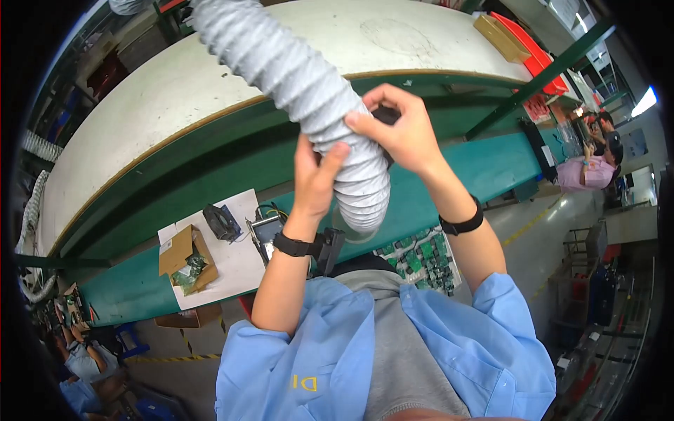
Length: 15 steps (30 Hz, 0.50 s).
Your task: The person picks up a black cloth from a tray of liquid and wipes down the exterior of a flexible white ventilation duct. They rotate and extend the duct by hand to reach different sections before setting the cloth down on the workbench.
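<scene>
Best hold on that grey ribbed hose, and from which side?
Likely around the hose, above its lower end, one hand from each side: it slants down from the upper left, and its round ribbed wall offers ridges. The left hand and right hand flank it there.

We see a green-topped workbench (126, 288) stretching left to right below a raised white shelf (161, 98), a green metal post (539, 81) on the right, grey floor (523, 259) with yellow marking lines (535, 222), and a bright lamp (644, 102) far right.
</scene>
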Available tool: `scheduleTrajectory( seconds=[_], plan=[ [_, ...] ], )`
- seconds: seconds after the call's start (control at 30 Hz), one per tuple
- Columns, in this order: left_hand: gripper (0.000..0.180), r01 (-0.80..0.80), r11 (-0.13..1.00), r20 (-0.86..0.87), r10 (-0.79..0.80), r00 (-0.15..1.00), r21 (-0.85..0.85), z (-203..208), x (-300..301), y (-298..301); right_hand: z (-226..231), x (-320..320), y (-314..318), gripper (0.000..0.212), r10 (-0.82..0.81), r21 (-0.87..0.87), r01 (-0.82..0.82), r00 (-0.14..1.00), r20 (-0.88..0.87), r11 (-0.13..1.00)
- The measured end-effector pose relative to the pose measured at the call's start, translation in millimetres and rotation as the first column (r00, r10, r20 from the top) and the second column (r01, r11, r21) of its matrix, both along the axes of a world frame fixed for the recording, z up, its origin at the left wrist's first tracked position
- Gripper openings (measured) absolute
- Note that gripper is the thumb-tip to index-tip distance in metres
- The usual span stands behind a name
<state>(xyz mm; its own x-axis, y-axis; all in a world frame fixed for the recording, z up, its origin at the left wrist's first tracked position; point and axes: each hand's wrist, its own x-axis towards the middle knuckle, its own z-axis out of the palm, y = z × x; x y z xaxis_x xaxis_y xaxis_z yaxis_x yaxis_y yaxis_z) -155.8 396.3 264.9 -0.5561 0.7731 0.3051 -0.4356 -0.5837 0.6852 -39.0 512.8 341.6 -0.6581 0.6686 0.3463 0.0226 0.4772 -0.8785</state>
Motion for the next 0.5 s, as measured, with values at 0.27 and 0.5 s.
scheduleTrajectory(
  seconds=[0.27, 0.5],
  plan=[
    [0.089, -0.092, 0.975, -0.264, 0.037, 0.964, -0.2, -25, 29, -15, -44, 21, 8, 0.022, 0.026, -0.072, -0.031, 0.998, -0.065, 0.997],
    [0.088, -0.423, 0.819, -0.616, 0.112, 0.78, -0.387, -47, 45, -28, -17, -5, -9, 0.059, -0.022, 0.201, 0.018, 1.0, 0.015, 0.979]
  ],
)
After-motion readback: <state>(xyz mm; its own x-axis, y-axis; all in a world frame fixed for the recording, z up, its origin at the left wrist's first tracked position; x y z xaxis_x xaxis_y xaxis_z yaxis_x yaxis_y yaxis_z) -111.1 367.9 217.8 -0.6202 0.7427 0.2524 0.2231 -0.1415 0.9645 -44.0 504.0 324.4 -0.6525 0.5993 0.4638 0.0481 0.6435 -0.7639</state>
